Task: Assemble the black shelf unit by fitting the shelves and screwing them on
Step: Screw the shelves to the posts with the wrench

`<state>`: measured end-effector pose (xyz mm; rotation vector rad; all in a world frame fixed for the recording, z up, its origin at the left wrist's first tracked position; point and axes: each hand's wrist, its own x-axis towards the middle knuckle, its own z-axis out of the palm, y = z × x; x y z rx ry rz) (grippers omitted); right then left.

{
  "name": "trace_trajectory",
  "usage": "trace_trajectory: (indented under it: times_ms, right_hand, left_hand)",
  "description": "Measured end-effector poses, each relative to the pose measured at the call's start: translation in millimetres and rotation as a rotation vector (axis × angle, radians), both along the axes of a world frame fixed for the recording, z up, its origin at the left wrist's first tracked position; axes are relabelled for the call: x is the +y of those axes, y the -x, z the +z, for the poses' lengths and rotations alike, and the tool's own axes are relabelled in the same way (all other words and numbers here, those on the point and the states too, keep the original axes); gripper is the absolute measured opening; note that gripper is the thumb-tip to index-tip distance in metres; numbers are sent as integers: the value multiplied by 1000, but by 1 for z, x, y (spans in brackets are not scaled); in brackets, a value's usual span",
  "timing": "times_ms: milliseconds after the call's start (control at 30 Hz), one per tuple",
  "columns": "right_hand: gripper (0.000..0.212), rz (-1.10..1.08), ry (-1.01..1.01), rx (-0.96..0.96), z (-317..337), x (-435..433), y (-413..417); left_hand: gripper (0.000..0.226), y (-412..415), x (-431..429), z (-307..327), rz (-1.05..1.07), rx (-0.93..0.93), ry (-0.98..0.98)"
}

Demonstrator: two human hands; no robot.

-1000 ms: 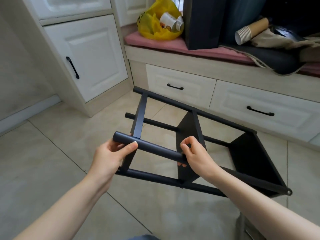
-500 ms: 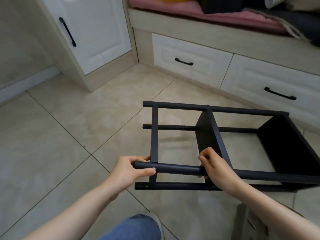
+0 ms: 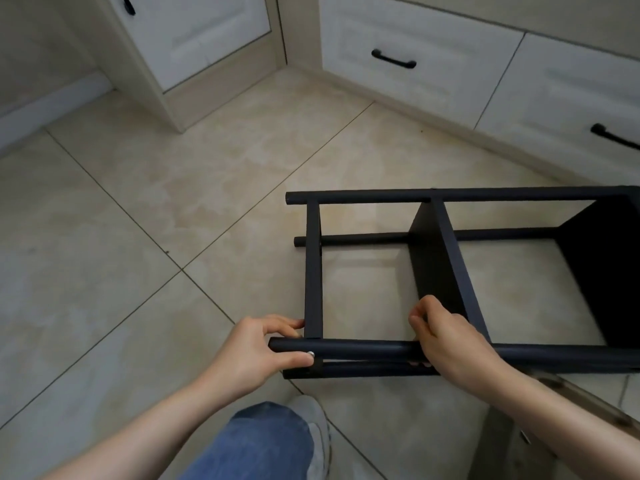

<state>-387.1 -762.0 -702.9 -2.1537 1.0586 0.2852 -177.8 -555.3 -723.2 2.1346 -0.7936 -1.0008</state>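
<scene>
Though sideways, four poles (image 3: 450,195), three shelves (image 3: 453,258); left hand (image 3: 256,351), right hand (image 3: 446,334) tight around one pole (image 3: 363,348).

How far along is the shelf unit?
Done: three shelves sit between the poles of the black shelf unit, lying sideways on the floor. In hand: left hand and right hand grip the near pole, by a silver screw. Left: other screws unseen; standing it up.

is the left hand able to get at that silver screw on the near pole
Probably yes: the left hand grips the near pole with its thumb tip right beside the silver screw, and nothing covers the screw head. It would likely need to let go of the pole first.
</scene>
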Motion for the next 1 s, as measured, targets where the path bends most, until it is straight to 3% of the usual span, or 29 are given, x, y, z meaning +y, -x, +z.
trace_trajectory:
  times_ms: [167,433,800,1000]
  right_hand:
    - [10,95,-35,76,-4,-5,-14]
    - [7,211,-304,-125,-25,-5,-60]
    - [7,4,-537,-308,-60,11,-88]
    - [6,15,-559,-258,-68,7,-83]
  left_hand:
    - [19,-1,2,1,-66,-68,8]
    - [23,0,3,-6,-92,-49,12]
    - [26,-1,9,-13,-164,-91,58]
    - [48,0,15,-19,-218,-183,119]
